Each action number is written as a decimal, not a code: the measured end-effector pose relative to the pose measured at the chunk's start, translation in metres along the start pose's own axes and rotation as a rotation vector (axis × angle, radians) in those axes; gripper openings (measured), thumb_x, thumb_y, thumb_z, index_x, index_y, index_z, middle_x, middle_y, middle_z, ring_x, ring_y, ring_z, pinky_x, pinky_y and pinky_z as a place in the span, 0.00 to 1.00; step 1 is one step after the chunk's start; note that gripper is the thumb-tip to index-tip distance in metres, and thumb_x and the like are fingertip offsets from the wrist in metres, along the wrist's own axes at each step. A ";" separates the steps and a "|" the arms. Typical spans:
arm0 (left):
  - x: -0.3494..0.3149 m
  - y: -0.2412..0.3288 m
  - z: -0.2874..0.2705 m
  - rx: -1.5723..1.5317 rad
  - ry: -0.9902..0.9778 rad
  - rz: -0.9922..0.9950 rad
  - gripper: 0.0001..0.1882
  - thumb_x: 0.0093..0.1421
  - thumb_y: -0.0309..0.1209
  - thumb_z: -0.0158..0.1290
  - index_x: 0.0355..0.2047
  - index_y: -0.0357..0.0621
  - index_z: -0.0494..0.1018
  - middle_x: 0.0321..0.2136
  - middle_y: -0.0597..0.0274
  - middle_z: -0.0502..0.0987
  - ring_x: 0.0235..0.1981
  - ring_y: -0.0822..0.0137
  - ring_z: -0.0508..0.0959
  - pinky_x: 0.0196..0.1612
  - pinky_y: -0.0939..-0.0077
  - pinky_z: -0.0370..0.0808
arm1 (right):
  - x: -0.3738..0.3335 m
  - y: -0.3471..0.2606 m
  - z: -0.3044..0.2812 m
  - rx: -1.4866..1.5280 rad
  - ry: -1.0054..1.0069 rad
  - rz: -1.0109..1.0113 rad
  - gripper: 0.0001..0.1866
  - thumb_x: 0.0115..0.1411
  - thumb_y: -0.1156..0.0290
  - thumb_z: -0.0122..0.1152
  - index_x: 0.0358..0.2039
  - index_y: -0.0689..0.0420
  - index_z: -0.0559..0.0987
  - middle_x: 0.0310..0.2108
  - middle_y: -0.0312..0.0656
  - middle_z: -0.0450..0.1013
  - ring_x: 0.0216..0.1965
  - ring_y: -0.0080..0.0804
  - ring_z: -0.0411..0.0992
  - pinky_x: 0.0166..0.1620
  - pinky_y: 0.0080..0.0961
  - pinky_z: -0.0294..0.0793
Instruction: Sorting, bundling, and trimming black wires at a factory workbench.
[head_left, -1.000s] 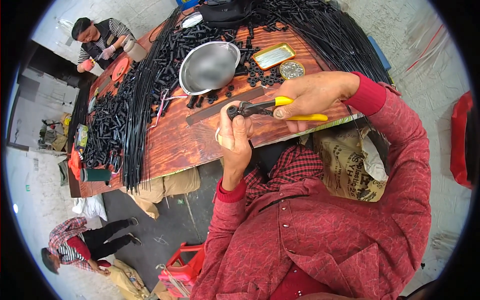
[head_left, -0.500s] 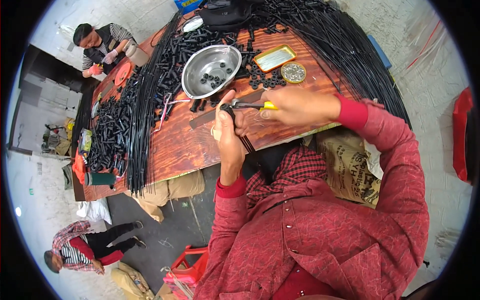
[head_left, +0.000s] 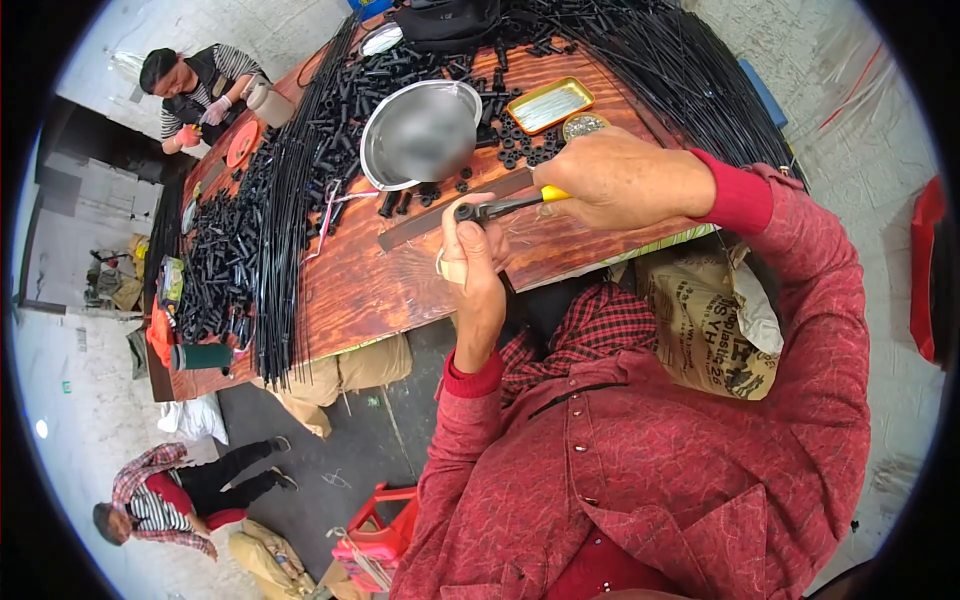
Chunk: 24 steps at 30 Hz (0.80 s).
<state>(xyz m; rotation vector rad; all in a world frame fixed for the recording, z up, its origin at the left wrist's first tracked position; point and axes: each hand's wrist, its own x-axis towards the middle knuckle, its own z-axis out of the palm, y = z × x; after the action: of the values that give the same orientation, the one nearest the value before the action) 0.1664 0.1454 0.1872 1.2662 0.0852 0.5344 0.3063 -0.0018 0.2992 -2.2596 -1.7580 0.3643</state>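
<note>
Above the table's near edge, my left hand (head_left: 478, 262) is closed around a black plastic tube-like part (head_left: 465, 212) whose round end faces up; its lower portion is hidden by my fingers. A light-coloured wrap shows on one finger. My right hand (head_left: 632, 182), closed and palm down, grips pliers (head_left: 510, 205) with yellow handles. The pliers' jaws lie at the round end of the black part. Just beyond my hands stands a steel bowl (head_left: 376, 150), its inside blurred. Small black rings (head_left: 515, 155) lie beside a round tin of small metal pieces (head_left: 583, 124), partly covered by my right hand.
A yellow tray (head_left: 550, 104) holds thin pale pins. Black tubes (head_left: 215, 245) and long black rods (head_left: 285, 220) cover the table's left; more rods (head_left: 670, 70) fan out at the far right. A flat dark bar (head_left: 410, 232) lies ahead. One co-worker sits far left; another person stands lower left.
My right hand has moved right with the pliers, now partly covering the round tin. My left hand has shifted slightly right and down. The black strands below it show less.
</note>
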 end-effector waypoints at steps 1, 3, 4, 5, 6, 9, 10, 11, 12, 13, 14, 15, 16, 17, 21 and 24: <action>-0.001 0.000 0.000 0.001 0.000 -0.001 0.21 0.73 0.46 0.37 0.52 0.42 0.65 0.20 0.75 0.56 0.20 0.81 0.54 0.23 0.84 0.51 | 0.000 -0.004 0.000 -0.036 0.011 0.013 0.13 0.59 0.64 0.58 0.32 0.62 0.76 0.22 0.56 0.73 0.29 0.59 0.73 0.32 0.49 0.70; 0.000 0.002 -0.001 0.001 0.025 0.009 0.21 0.73 0.46 0.37 0.52 0.42 0.65 0.20 0.75 0.55 0.21 0.81 0.53 0.24 0.83 0.50 | 0.001 -0.008 0.001 -0.077 0.026 0.016 0.13 0.59 0.63 0.58 0.32 0.62 0.76 0.22 0.56 0.73 0.28 0.59 0.74 0.33 0.49 0.71; 0.002 0.002 -0.006 -0.056 0.004 0.025 0.20 0.73 0.45 0.38 0.52 0.43 0.65 0.20 0.75 0.60 0.20 0.81 0.57 0.22 0.84 0.54 | 0.004 -0.007 0.006 -0.043 0.038 0.024 0.14 0.58 0.62 0.58 0.30 0.63 0.77 0.23 0.56 0.74 0.29 0.58 0.75 0.32 0.49 0.72; 0.000 0.004 -0.007 -0.051 0.012 0.039 0.20 0.73 0.45 0.38 0.52 0.43 0.65 0.20 0.75 0.60 0.20 0.81 0.57 0.22 0.84 0.54 | 0.009 -0.006 0.013 -0.011 0.051 0.028 0.16 0.58 0.60 0.59 0.28 0.63 0.78 0.24 0.57 0.75 0.30 0.58 0.76 0.32 0.48 0.73; -0.001 0.006 -0.003 0.044 0.101 -0.002 0.18 0.73 0.43 0.38 0.51 0.43 0.65 0.20 0.74 0.63 0.19 0.81 0.60 0.21 0.84 0.57 | 0.010 0.006 0.023 0.094 0.086 -0.049 0.16 0.59 0.60 0.58 0.27 0.63 0.77 0.24 0.55 0.75 0.28 0.57 0.76 0.31 0.48 0.72; -0.029 -0.039 -0.030 0.297 0.151 -0.041 0.13 0.72 0.37 0.40 0.47 0.41 0.66 0.23 0.68 0.71 0.20 0.78 0.68 0.22 0.81 0.67 | 0.021 0.024 0.053 0.624 -0.020 0.013 0.17 0.61 0.59 0.56 0.28 0.62 0.76 0.21 0.52 0.73 0.24 0.50 0.74 0.29 0.43 0.72; -0.045 -0.051 -0.027 0.390 0.122 -0.027 0.13 0.71 0.36 0.40 0.48 0.40 0.65 0.22 0.67 0.70 0.21 0.76 0.69 0.24 0.78 0.68 | 0.016 0.029 0.065 0.679 -0.007 0.090 0.17 0.62 0.59 0.56 0.28 0.61 0.76 0.21 0.52 0.73 0.24 0.48 0.74 0.29 0.42 0.72; -0.065 -0.066 -0.028 0.412 0.108 -0.104 0.12 0.71 0.34 0.39 0.48 0.40 0.63 0.21 0.66 0.69 0.21 0.72 0.70 0.25 0.75 0.69 | 0.011 0.033 0.077 0.736 0.009 0.168 0.16 0.62 0.58 0.56 0.29 0.61 0.76 0.21 0.51 0.73 0.24 0.47 0.74 0.29 0.40 0.72; -0.085 -0.084 -0.043 0.476 -0.066 -0.031 0.13 0.70 0.31 0.40 0.51 0.39 0.63 0.24 0.63 0.70 0.24 0.70 0.70 0.30 0.74 0.70 | 0.006 0.035 0.088 0.579 0.101 0.117 0.14 0.63 0.61 0.56 0.33 0.61 0.76 0.21 0.47 0.74 0.23 0.40 0.75 0.29 0.36 0.72; -0.099 -0.085 -0.039 0.469 -0.132 -0.011 0.14 0.69 0.30 0.40 0.53 0.38 0.62 0.27 0.63 0.70 0.29 0.70 0.70 0.36 0.74 0.71 | 0.001 0.042 0.103 0.428 0.197 0.076 0.13 0.65 0.63 0.55 0.38 0.61 0.77 0.22 0.43 0.74 0.23 0.33 0.75 0.28 0.32 0.72; -0.110 -0.080 -0.032 0.398 -0.163 -0.131 0.15 0.71 0.31 0.38 0.53 0.37 0.63 0.30 0.63 0.69 0.32 0.69 0.69 0.40 0.76 0.69 | -0.005 0.054 0.119 0.314 0.184 0.101 0.14 0.63 0.62 0.57 0.38 0.60 0.77 0.23 0.46 0.75 0.24 0.40 0.76 0.29 0.36 0.73; -0.117 -0.074 -0.032 0.334 -0.196 -0.196 0.13 0.71 0.30 0.36 0.50 0.37 0.64 0.30 0.63 0.69 0.33 0.71 0.69 0.40 0.77 0.68 | -0.008 0.060 0.129 0.201 0.166 0.118 0.15 0.61 0.60 0.59 0.39 0.60 0.77 0.25 0.50 0.76 0.26 0.47 0.76 0.30 0.39 0.73; -0.121 -0.076 -0.037 0.336 -0.155 -0.178 0.13 0.71 0.28 0.37 0.51 0.36 0.64 0.29 0.63 0.69 0.32 0.72 0.69 0.38 0.77 0.68 | -0.008 0.057 0.133 0.190 0.109 0.199 0.18 0.57 0.58 0.63 0.39 0.60 0.76 0.28 0.53 0.76 0.29 0.55 0.75 0.32 0.45 0.72; -0.123 -0.078 -0.043 0.336 -0.117 -0.161 0.13 0.71 0.27 0.37 0.51 0.36 0.64 0.29 0.62 0.69 0.31 0.73 0.69 0.36 0.77 0.68 | -0.008 0.056 0.139 0.187 0.107 0.180 0.18 0.57 0.58 0.63 0.39 0.60 0.76 0.28 0.53 0.76 0.29 0.55 0.75 0.32 0.45 0.72; -0.076 -0.014 -0.059 0.255 0.240 0.102 0.13 0.72 0.33 0.36 0.46 0.36 0.65 0.21 0.68 0.67 0.20 0.75 0.65 0.25 0.79 0.65 | -0.015 0.058 0.157 0.016 0.342 0.162 0.21 0.50 0.59 0.71 0.39 0.56 0.74 0.33 0.44 0.73 0.35 0.48 0.73 0.36 0.43 0.72; -0.017 0.046 -0.111 0.839 0.581 0.307 0.13 0.71 0.34 0.37 0.46 0.40 0.67 0.18 0.67 0.67 0.16 0.78 0.64 0.19 0.81 0.61 | -0.025 0.053 0.161 -0.033 0.456 0.222 0.25 0.46 0.62 0.72 0.43 0.56 0.76 0.43 0.43 0.69 0.46 0.44 0.68 0.46 0.38 0.69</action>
<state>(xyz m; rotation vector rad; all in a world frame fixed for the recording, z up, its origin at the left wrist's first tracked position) 0.0973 0.2453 0.1906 1.9098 0.6641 1.2012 0.2928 -0.0311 0.1312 -2.3300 -1.2984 -0.1372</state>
